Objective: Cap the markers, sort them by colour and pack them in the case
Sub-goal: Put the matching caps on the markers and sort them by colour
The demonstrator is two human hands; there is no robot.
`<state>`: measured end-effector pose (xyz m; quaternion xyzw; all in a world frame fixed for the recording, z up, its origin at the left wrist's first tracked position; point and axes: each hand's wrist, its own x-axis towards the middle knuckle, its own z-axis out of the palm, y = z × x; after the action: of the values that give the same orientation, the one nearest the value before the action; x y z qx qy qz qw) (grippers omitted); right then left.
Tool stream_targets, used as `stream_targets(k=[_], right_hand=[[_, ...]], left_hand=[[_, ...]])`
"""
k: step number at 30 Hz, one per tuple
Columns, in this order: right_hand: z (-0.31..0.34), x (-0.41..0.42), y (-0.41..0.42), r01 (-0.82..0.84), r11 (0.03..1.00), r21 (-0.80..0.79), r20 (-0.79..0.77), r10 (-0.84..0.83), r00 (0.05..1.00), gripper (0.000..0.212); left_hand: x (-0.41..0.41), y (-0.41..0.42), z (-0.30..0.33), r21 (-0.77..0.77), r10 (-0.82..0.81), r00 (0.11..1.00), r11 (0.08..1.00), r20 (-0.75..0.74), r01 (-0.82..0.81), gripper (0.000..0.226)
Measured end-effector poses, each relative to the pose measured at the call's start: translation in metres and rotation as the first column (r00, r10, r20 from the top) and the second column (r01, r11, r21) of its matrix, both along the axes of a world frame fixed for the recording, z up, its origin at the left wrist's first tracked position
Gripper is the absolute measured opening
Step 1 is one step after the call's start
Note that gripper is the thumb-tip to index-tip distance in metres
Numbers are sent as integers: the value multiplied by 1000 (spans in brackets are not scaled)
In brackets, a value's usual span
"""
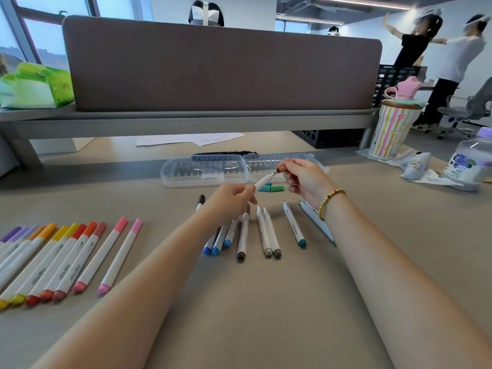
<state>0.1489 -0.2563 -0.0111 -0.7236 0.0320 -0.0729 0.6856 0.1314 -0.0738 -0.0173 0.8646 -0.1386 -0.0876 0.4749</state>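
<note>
My left hand (231,199) grips a white uncapped marker (264,180) that points up and right. My right hand (300,179) pinches a brown cap (279,170) just off the marker's tip, the two apart by a small gap. Behind them lies the clear plastic case (207,170), open and lying flat. Two teal caps (271,188) rest on the desk under my right hand. Capped markers in purple, yellow, orange, red and pink lie in a row (61,258) at the left. Several uncapped markers (266,233) lie between my forearms, with blue, brown, grey and teal ends.
A striped cup with a pink lid (390,130) and a clear bottle (470,162) stand at the right. A grey shelf with a brown divider (221,65) spans the back. Papers (191,138) and a dark phone (226,153) lie behind the case.
</note>
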Motion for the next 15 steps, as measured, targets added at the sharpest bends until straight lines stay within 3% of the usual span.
stream_targets(k=[8,15], right_hand=[[1,-3,1,108,990,-93,36,-105,994,32],[6,-9,14,24,958,-286,91,2,996,29]], left_hand=[[-2,0,2,23,-34,999,999,3,34,32],[-2,-2,2,-29,-51,998,998,-44,50,32]])
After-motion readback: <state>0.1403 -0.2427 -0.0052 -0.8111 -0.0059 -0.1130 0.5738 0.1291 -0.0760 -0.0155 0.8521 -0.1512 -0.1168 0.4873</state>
